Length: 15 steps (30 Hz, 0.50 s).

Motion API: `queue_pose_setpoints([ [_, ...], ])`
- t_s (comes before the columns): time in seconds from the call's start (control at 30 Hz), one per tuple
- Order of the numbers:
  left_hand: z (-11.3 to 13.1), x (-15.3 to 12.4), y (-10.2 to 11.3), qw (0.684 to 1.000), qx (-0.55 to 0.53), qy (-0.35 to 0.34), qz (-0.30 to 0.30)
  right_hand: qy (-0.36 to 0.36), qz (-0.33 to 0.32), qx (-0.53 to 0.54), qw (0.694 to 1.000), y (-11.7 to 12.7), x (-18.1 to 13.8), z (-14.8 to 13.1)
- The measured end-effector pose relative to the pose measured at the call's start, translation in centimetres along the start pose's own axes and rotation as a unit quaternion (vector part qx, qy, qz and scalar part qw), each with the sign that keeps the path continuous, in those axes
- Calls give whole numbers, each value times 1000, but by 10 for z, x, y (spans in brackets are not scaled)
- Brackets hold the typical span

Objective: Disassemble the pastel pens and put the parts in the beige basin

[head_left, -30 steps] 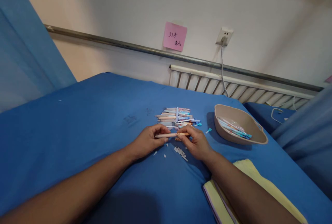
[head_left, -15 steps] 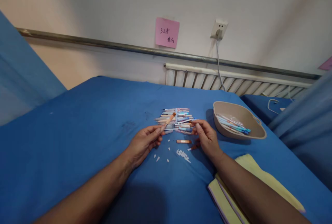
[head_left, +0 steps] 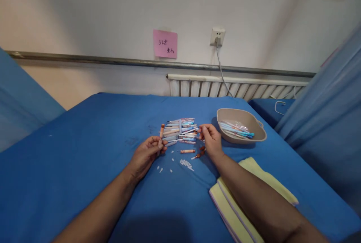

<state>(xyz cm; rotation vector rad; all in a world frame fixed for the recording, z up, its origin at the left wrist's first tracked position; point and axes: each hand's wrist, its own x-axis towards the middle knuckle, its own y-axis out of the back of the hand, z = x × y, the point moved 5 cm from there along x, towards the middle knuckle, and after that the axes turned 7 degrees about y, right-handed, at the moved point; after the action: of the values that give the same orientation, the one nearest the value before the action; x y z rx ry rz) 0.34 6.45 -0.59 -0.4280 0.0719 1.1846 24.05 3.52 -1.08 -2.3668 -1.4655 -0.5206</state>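
My left hand (head_left: 148,156) pinches an orange pen barrel (head_left: 161,130), held nearly upright. My right hand (head_left: 211,140) is closed at the right end of a row of pens (head_left: 172,131); what its fingertips grip, if anything, is too small to make out. A pale strip (head_left: 180,126) crosses the row. Nearer to me, another orange pen barrel (head_left: 187,151) lies flat, with small brown-orange parts (head_left: 200,153) to its right. Below them sits a little pile of white pieces (head_left: 186,164), and several tiny white tips (head_left: 161,170) are scattered to the left.
A beige basket (head_left: 262,135) holding several pens stands at the right. Under my right forearm lies a folded yellow cloth (head_left: 228,201). Blue cloth (head_left: 70,168) covers the table. Behind are a radiator (head_left: 203,85), a metal rail (head_left: 113,61) and a plugged-in cable (head_left: 221,66).
The view has swung to the right. The orange pen barrel in my left hand has turned from slanted to nearly upright. My right hand stays by the row's right end.
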Motion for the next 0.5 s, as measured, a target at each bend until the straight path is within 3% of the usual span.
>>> queue_pose_setpoints([
  [0.23, -8, 15, -45, 982, 109, -119, 103, -40, 27, 79, 996, -2, 13, 15],
  [0.37, -4, 15, -48, 963, 177, -157, 131, -87, 51, 105, 989, -5, 20, 28],
  [0.5, -3, 9, -41, 954, 208, -162, 142, -102, 34, 101, 989, -15, 19, 33],
])
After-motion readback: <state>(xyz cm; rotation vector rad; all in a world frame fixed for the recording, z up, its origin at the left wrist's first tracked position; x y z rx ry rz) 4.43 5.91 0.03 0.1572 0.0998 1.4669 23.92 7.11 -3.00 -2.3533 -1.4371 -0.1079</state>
